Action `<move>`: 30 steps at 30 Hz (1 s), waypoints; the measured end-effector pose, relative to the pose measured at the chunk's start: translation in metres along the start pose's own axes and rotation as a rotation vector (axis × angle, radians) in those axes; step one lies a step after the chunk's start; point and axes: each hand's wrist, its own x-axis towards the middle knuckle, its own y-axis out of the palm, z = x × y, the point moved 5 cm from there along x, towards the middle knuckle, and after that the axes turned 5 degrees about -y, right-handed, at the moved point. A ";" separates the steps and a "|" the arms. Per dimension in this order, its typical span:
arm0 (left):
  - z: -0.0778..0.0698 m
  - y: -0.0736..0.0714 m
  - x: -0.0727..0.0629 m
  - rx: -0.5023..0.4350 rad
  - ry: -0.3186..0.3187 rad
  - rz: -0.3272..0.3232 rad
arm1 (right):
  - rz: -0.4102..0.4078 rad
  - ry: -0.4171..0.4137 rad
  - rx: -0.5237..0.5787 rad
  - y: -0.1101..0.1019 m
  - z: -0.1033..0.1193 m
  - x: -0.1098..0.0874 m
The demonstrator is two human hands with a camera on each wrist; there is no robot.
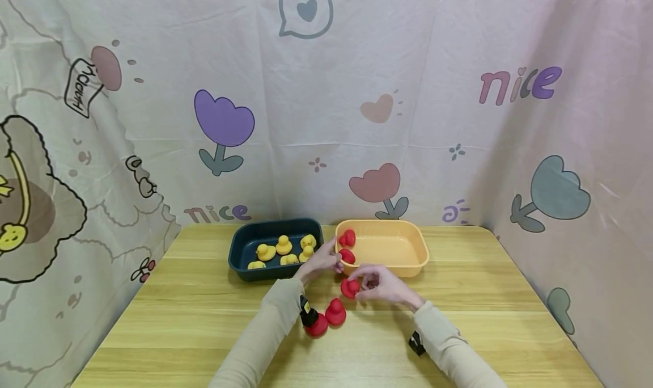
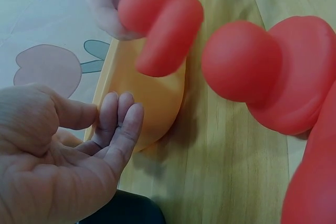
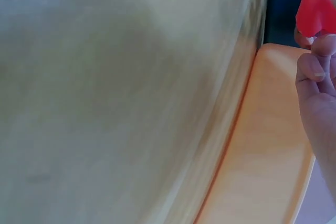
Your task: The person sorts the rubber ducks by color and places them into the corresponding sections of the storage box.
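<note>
My left hand (image 1: 322,258) is at the left end of the yellow tray (image 1: 393,269), fingers loosely bent over its rim. Beside the fingertips, inside the tray, lies a red rubber duck (image 1: 347,256); another red duck (image 1: 348,239) sits behind it. In the left wrist view, no duck shows between that thumb and fingers (image 2: 123,135). My right hand (image 1: 382,284) pinches a third red duck (image 1: 350,289) in front of the tray, also seen as a red duck (image 3: 315,11) in the right wrist view. Two more red ducks, one upright (image 1: 335,312) and one partly hidden (image 1: 317,327), are near my left wrist.
A navy tray (image 1: 240,266) with several yellow ducks (image 1: 266,252) stands left of the yellow tray, close beside it. Both are at the back of the wooden table (image 1: 194,320), before a patterned cloth (image 1: 316,121). A black strap device (image 1: 308,313) is on my left wrist.
</note>
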 end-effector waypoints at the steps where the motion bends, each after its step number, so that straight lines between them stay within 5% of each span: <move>1: 0.000 0.000 0.000 -0.005 0.000 0.001 | -0.003 -0.003 0.009 -0.001 0.000 0.000; 18: 0.000 0.001 0.000 -0.006 0.006 0.004 | -0.176 0.018 0.214 -0.025 0.004 -0.001; 30: 0.002 0.001 0.001 -0.020 -0.020 0.005 | -0.302 0.070 0.131 -0.051 0.004 0.005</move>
